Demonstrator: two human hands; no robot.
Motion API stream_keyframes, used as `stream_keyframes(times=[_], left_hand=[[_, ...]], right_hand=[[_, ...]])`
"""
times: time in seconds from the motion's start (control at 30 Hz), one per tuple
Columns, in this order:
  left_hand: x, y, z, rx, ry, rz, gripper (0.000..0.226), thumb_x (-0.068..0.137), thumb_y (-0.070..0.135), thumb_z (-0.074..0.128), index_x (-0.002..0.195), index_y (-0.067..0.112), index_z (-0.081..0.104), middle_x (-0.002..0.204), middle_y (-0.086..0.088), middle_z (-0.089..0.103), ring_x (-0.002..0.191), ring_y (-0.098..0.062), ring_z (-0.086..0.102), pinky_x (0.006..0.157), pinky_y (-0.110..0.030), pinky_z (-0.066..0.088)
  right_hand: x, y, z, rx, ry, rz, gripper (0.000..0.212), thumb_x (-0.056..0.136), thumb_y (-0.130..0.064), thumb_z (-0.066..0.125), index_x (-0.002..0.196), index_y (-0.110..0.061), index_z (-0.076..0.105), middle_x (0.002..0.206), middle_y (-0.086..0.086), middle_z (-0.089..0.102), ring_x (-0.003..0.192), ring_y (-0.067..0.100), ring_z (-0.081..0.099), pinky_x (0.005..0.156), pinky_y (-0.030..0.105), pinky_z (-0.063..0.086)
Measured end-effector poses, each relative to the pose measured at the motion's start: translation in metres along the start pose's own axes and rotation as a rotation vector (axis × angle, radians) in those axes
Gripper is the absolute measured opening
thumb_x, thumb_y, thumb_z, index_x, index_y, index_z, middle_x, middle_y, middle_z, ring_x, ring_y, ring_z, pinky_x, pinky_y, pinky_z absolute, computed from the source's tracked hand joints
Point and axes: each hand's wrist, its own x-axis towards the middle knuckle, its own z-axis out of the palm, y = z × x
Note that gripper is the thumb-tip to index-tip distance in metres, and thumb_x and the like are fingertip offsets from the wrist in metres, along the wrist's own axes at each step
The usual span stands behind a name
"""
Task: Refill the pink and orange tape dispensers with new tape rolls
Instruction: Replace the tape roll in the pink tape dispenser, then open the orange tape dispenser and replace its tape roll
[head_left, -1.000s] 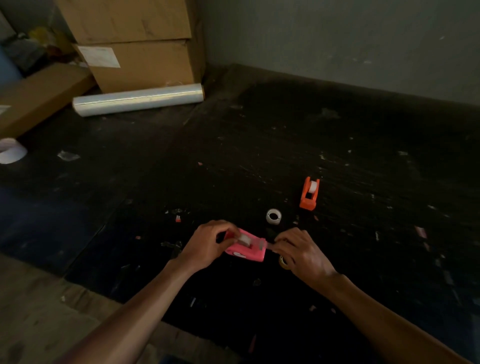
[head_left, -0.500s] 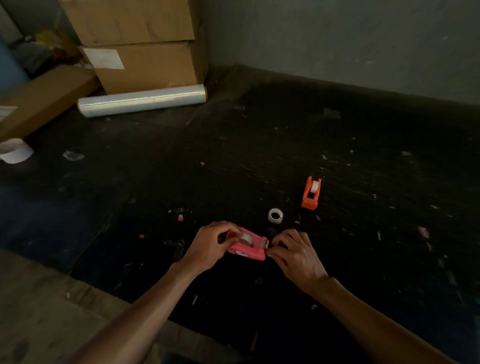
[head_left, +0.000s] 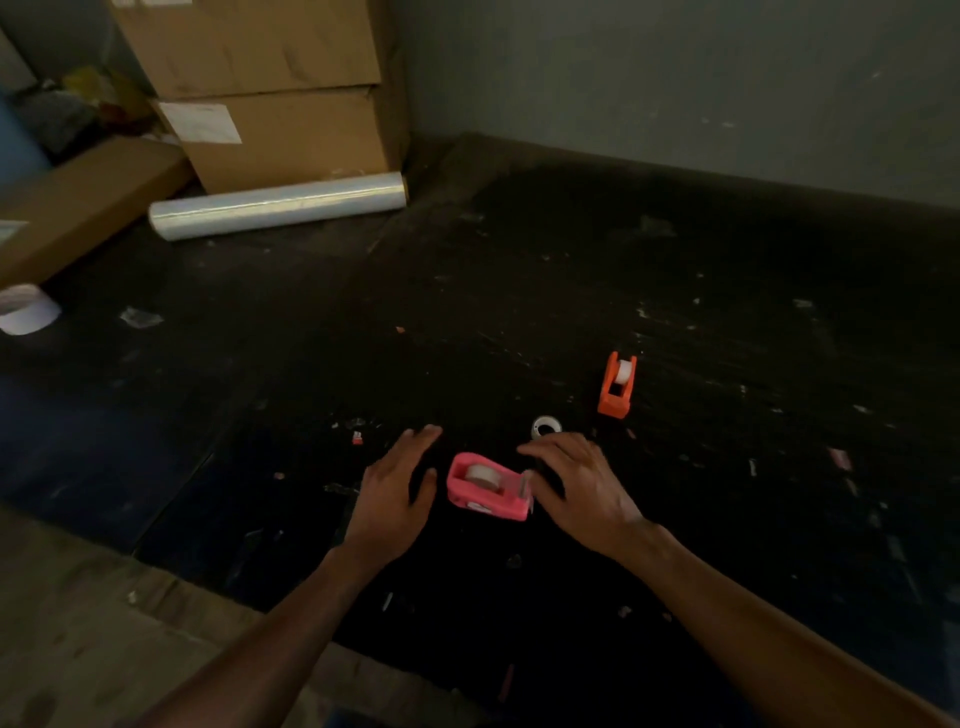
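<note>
The pink tape dispenser (head_left: 488, 491) rests on the dark floor mat between my hands, with a pale tape roll seated in it. My left hand (head_left: 397, 493) hovers just left of it, fingers spread, holding nothing. To the dispenser's right, my right hand (head_left: 579, 486) is spread open too, and is empty. The orange tape dispenser (head_left: 617, 385) stands farther back on the right, a white roll inside it. A small loose white ring, a tape core or roll (head_left: 545, 427), lies flat just beyond my right fingers.
Stacked cardboard boxes (head_left: 280, 98) fill the back left corner, with a roll of clear stretch film (head_left: 275, 205) lying before them. A flat long box (head_left: 78, 202) and a white roll (head_left: 26, 312) sit at the far left. Scraps litter the dark mat (head_left: 519, 291). A grey wall runs behind.
Both hands have let go of the pink dispenser and drawn apart with fingers spread. The dispenser now sits alone on the mat.
</note>
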Motion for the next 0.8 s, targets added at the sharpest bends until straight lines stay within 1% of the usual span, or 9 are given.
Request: stream_keyframes(times=[0.07, 0.2, 0.3, 0.4, 0.47, 0.57, 0.67, 0.73, 0.8], left_hand=[[0.004, -0.006, 0.001, 0.110, 0.021, -0.106, 0.059, 0.099, 0.023, 0.049, 0.152, 0.028, 0.026, 0.161, 0.003, 0.028, 0.150, -0.015, 0.014, 0.121, -0.043, 0.019], [0.009, -0.013, 0.011, 0.375, -0.057, -0.201, 0.059, 0.102, 0.038, 0.033, 0.156, 0.028, 0.012, 0.166, 0.005, 0.008, 0.151, -0.013, -0.003, 0.121, -0.035, 0.000], [0.010, -0.013, 0.015, 0.482, -0.088, -0.204, 0.057, 0.102, 0.043, 0.025, 0.155, 0.030, 0.011, 0.165, 0.006, 0.000, 0.151, -0.013, -0.009, 0.122, -0.038, -0.003], [0.011, -0.014, 0.016, 0.501, -0.105, -0.209, 0.057, 0.102, 0.044, 0.022, 0.156, 0.030, 0.010, 0.165, 0.007, -0.002, 0.150, -0.012, -0.010, 0.123, -0.038, -0.003], [0.012, -0.015, 0.014, 0.490, -0.122, -0.213, 0.057, 0.101, 0.046, 0.020, 0.155, 0.031, 0.009, 0.165, 0.007, -0.002, 0.149, -0.011, -0.011, 0.122, -0.037, -0.004], [0.013, -0.013, 0.010, 0.435, -0.123, -0.206, 0.056, 0.102, 0.047, 0.021, 0.155, 0.031, 0.013, 0.165, 0.008, 0.001, 0.150, -0.011, -0.008, 0.122, -0.038, -0.003], [0.013, -0.008, 0.008, 0.421, -0.099, -0.205, 0.055, 0.102, 0.044, 0.026, 0.155, 0.031, 0.016, 0.165, 0.008, 0.004, 0.151, -0.012, -0.005, 0.124, -0.040, 0.001], [0.014, -0.007, 0.009, 0.419, -0.085, -0.205, 0.054, 0.102, 0.043, 0.026, 0.154, 0.031, 0.017, 0.165, 0.008, 0.005, 0.151, -0.012, -0.004, 0.124, -0.041, 0.002], [0.014, -0.007, 0.009, 0.418, -0.081, -0.202, 0.054, 0.102, 0.044, 0.026, 0.154, 0.032, 0.016, 0.165, 0.009, 0.005, 0.151, -0.011, -0.005, 0.124, -0.041, 0.002]], right_hand=[[0.009, -0.013, 0.003, 0.047, -0.127, -0.003, 0.054, 0.095, -0.046, 0.054, 0.144, -0.029, 0.040, 0.145, -0.003, 0.044, 0.134, 0.008, 0.036, 0.111, 0.035, 0.032], [0.026, -0.029, 0.019, -0.065, -0.298, 0.002, 0.084, 0.085, -0.054, 0.063, 0.152, -0.028, 0.020, 0.149, 0.002, 0.040, 0.133, 0.018, 0.039, 0.109, 0.038, 0.034], [0.036, -0.035, 0.028, -0.130, -0.329, 0.019, 0.083, 0.086, -0.046, 0.064, 0.152, -0.027, 0.017, 0.144, 0.007, 0.044, 0.126, 0.023, 0.046, 0.106, 0.041, 0.039], [0.044, -0.039, 0.024, -0.045, -0.341, 0.076, 0.081, 0.087, -0.043, 0.065, 0.152, -0.026, 0.020, 0.143, 0.008, 0.044, 0.128, 0.024, 0.047, 0.106, 0.042, 0.041], [0.053, -0.041, 0.013, 0.062, -0.315, 0.150, 0.080, 0.088, -0.044, 0.065, 0.151, -0.026, 0.021, 0.146, 0.007, 0.042, 0.131, 0.024, 0.044, 0.107, 0.040, 0.041], [0.077, -0.039, -0.007, 0.156, -0.201, 0.263, 0.083, 0.086, -0.044, 0.068, 0.151, -0.023, 0.023, 0.145, 0.008, 0.040, 0.126, 0.022, 0.048, 0.101, 0.040, 0.047], [0.106, -0.026, -0.021, 0.212, -0.033, 0.418, 0.080, 0.083, -0.041, 0.072, 0.147, -0.021, 0.029, 0.141, 0.009, 0.040, 0.115, 0.021, 0.051, 0.084, 0.032, 0.051], [0.125, -0.012, -0.025, 0.288, 0.073, 0.548, 0.081, 0.081, -0.041, 0.075, 0.145, -0.022, 0.029, 0.140, 0.009, 0.038, 0.107, 0.019, 0.049, 0.073, 0.029, 0.046], [0.141, 0.003, -0.024, 0.323, 0.162, 0.672, 0.084, 0.079, -0.042, 0.076, 0.144, -0.020, 0.028, 0.141, 0.012, 0.036, 0.111, 0.024, 0.050, 0.078, 0.033, 0.047]])
